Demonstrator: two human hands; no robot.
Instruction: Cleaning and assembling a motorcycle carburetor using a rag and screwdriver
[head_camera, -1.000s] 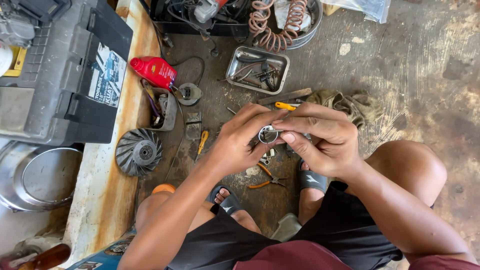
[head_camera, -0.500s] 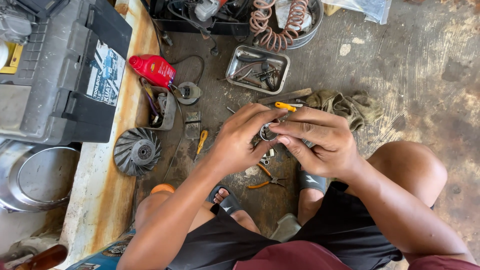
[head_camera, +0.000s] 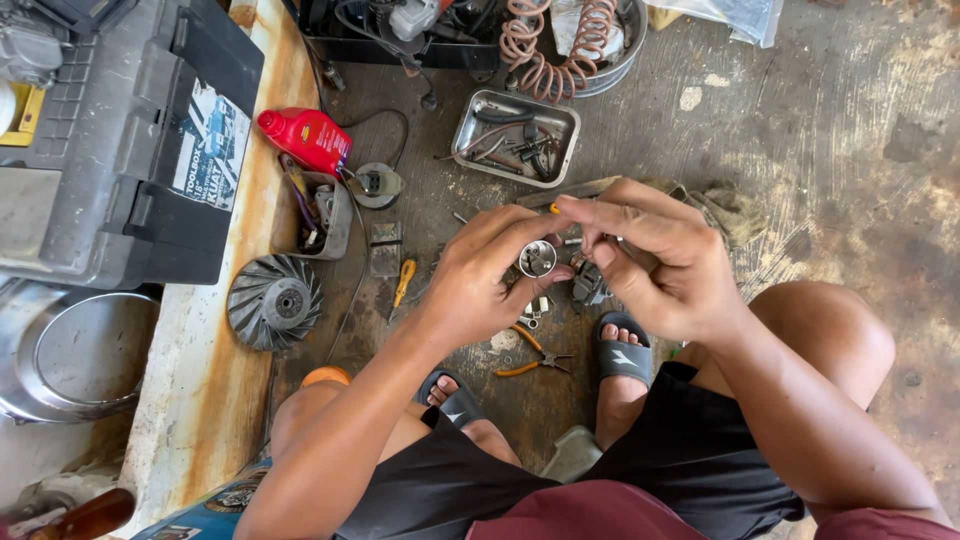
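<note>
Since the earlier frame our right hand (head_camera: 655, 262) has drawn slightly off the small round metal cup (head_camera: 537, 258), fingertips pinched near it; what they pinch, cannot tell. Our left hand (head_camera: 487, 272) grips the cup, wrist bent, above the orange-handled pliers (head_camera: 528, 362).

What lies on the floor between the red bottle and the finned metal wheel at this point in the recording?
In the head view, a small open metal box holding wires and small parts sits between the red bottle and the finned wheel, beside the plank's edge.
</note>
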